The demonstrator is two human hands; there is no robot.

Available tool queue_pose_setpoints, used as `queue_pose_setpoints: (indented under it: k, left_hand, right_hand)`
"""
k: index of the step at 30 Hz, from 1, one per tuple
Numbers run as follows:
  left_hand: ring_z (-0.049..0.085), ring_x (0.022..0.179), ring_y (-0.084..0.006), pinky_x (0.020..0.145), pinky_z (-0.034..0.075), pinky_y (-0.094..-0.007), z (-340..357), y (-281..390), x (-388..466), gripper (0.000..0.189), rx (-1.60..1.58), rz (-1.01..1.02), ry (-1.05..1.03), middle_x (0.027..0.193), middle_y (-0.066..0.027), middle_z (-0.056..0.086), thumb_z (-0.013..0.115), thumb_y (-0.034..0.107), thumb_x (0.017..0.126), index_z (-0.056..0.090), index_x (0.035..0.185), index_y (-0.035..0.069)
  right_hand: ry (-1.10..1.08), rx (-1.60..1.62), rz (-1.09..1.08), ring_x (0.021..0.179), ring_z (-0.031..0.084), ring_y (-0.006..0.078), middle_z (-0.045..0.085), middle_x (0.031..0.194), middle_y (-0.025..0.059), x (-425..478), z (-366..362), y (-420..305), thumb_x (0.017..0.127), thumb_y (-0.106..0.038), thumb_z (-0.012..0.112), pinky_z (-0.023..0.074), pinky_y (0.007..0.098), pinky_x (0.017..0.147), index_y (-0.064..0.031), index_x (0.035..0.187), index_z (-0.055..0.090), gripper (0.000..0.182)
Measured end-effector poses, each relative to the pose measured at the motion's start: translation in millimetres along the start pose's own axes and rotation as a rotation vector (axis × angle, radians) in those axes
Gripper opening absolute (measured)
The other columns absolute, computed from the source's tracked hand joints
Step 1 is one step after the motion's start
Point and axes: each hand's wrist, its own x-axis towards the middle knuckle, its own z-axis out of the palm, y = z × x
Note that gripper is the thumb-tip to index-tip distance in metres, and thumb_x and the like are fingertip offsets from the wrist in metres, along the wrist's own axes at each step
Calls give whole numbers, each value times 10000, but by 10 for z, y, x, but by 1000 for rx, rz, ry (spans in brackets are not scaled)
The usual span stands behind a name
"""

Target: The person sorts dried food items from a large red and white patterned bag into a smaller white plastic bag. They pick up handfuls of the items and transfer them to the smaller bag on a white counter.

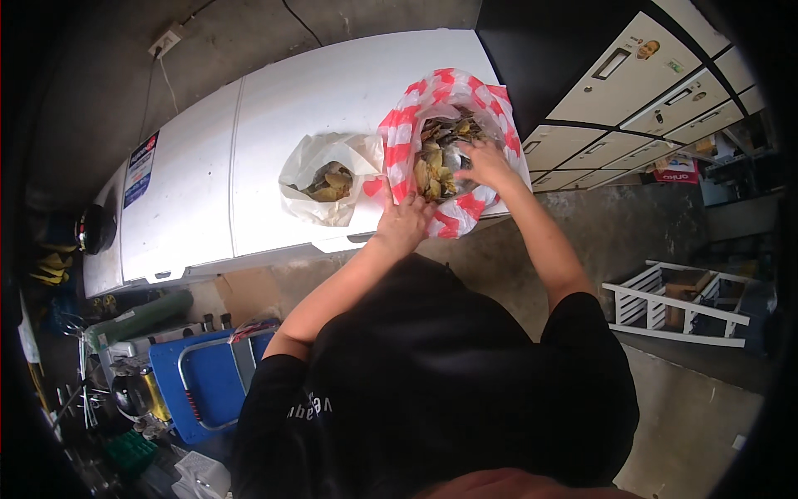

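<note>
A red-and-white striped plastic bag stands wide-mouthed on the white lid of a chest freezer. Inside it lie dried leaves, yellow-brown and greyish. My right hand reaches into the bag's mouth with fingers spread over the leaves; whether a leaf is between the fingers cannot be made out. At the bag's near left rim, my left hand rests with its fingertips against the plastic. Left of it, a smaller whitish plastic bag sits with its mouth open, holding similar brown leaves.
Beige metal lockers stand to the right. A white slatted rack is on the concrete floor at lower right. Below the freezer's left part are a blue folding platform trolley and a green roll. A power outlet is on the wall.
</note>
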Motion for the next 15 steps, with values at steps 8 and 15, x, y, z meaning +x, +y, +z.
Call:
queue_pose_setpoints:
  k: [8, 15]
  left_hand:
    - [404, 1311, -228, 1003, 116, -758, 81, 3, -38, 511, -30, 26, 55, 1334, -74, 502, 583, 271, 841, 487, 1322, 129]
    - [393, 1319, -229, 999, 104, -764, 86, -26, -67, 594, -80, 5, 20, 1340, -82, 493, 653, 341, 802, 484, 1326, 120]
  right_hand:
    - [-17, -386, -147, 1313, 347, 365, 381, 1404, 205, -95, 146, -523, 654, -383, 796, 303, 524, 1061, -13, 1376, 382, 911]
    - [-7, -558, -128, 1290, 369, 405, 405, 1380, 241, -30, 255, -565, 838, -258, 585, 291, 605, 1014, -50, 1393, 386, 625]
